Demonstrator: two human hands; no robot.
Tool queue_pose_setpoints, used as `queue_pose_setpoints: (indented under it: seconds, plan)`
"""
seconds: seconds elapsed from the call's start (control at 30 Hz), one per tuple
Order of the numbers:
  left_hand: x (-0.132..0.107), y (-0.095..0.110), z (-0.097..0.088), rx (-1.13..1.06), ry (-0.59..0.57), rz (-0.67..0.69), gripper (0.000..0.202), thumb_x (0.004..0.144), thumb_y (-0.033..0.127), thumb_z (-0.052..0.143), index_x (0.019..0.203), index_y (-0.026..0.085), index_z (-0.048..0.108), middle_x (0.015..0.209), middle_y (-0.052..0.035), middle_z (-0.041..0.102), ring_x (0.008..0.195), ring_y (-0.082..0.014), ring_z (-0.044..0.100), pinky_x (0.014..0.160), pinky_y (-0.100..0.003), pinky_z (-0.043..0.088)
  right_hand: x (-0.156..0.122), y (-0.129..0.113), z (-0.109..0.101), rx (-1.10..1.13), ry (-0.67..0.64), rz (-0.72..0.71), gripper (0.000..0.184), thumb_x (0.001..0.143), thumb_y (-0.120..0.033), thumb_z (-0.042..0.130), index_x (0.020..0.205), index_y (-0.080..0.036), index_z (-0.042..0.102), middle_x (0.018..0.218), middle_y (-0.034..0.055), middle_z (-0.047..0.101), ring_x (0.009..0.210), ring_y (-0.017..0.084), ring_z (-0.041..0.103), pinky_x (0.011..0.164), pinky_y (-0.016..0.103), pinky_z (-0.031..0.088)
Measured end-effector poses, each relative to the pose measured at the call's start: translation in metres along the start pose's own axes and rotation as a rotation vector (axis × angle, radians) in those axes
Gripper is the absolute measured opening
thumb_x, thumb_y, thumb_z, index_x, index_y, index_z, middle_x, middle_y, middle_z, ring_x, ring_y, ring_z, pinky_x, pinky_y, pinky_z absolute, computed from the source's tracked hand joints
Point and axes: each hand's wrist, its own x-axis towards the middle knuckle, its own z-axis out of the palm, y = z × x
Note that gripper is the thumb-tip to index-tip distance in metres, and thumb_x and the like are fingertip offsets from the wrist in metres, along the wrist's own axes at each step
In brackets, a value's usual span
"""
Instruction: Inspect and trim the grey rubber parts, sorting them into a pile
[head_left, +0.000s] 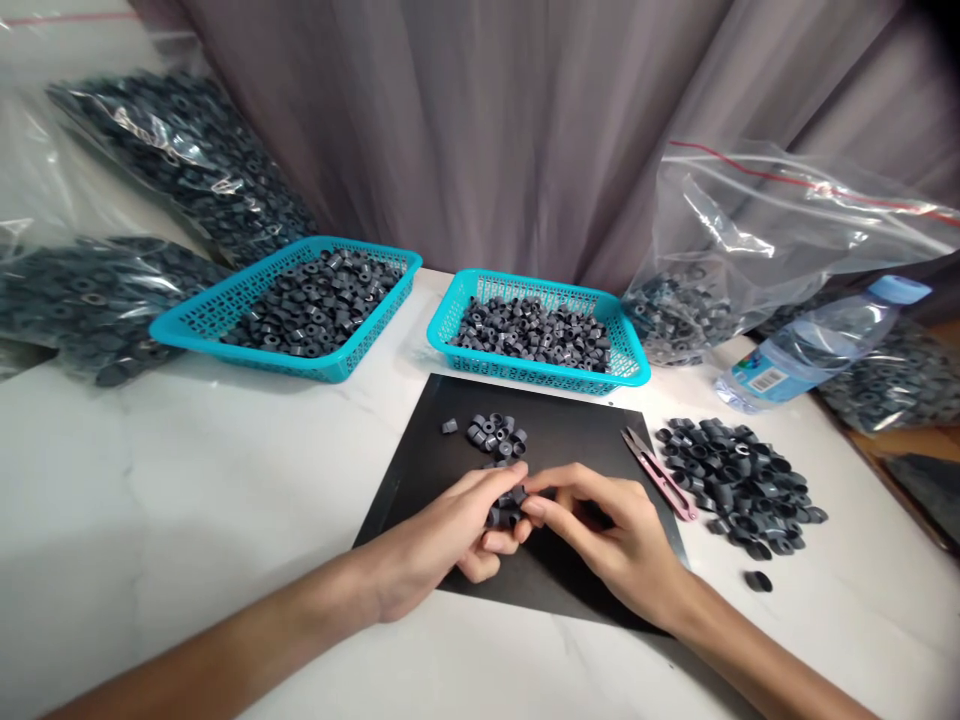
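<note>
Dark grey pieces (504, 518) sit cupped in the left hand (459, 515), over a black mat (577, 435) on the white tabletop (225, 480). The right hand (636, 540) pinches a small piece (519, 495) between thumb and finger. Pink snips (666, 480) lie to the right; a turquoise basket (540, 377) stands on the far side.

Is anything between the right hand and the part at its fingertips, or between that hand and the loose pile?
Nothing visible stands between the right hand and that part. Toward the pile, the pink snips lie across the mat's right edge.
</note>
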Motion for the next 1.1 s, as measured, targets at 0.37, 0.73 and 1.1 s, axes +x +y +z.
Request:
queue_pose_setpoints:
  seconds: [0.37, 0.73, 1.1]
  plan:
    - [-0.002, 0.000, -0.003, -0.073, 0.056, -0.025, 0.024, 0.097, 0.039, 0.052, 0.091, 0.016, 0.050, 0.073, 0.0037, 0.043, 0.052, -0.0020, 0.023, 0.044, -0.015, 0.009, -0.001, 0.000, -0.002, -0.028, -0.043, 0.002, 0.021, 0.096, -0.033, 0.062, 0.112, -0.022, 0.070, 0.063, -0.0051, 0.054, 0.053, 0.008, 0.042, 0.053, 0.021, 0.037]
    - [0.002, 0.003, -0.012, -0.092, -0.067, -0.007, 0.034, 0.095, 0.043, 0.055, 0.079, 0.013, 0.056, 0.073, 0.0030, 0.039, 0.053, -0.0029, 0.020, 0.042, -0.015, 0.009, 0.005, 0.002, -0.002, 0.090, 0.176, 0.185, 0.023, 0.095, -0.041, 0.061, 0.095, -0.019, 0.068, 0.069, -0.0017, 0.058, 0.059, 0.011, 0.051, 0.053, 0.023, 0.040]
    - [0.005, -0.010, 0.002, -0.236, -0.101, -0.072, 0.024, 0.099, 0.035, 0.047, 0.087, 0.015, 0.053, 0.076, 0.0011, 0.047, 0.050, -0.0011, 0.029, 0.039, -0.010, 0.010, 0.011, -0.017, 0.021, 0.148, 0.190, 0.165, 0.026, 0.099, -0.040, 0.054, 0.086, -0.020, 0.063, 0.067, -0.0023, 0.057, 0.057, 0.011, 0.054, 0.055, 0.024, 0.044]
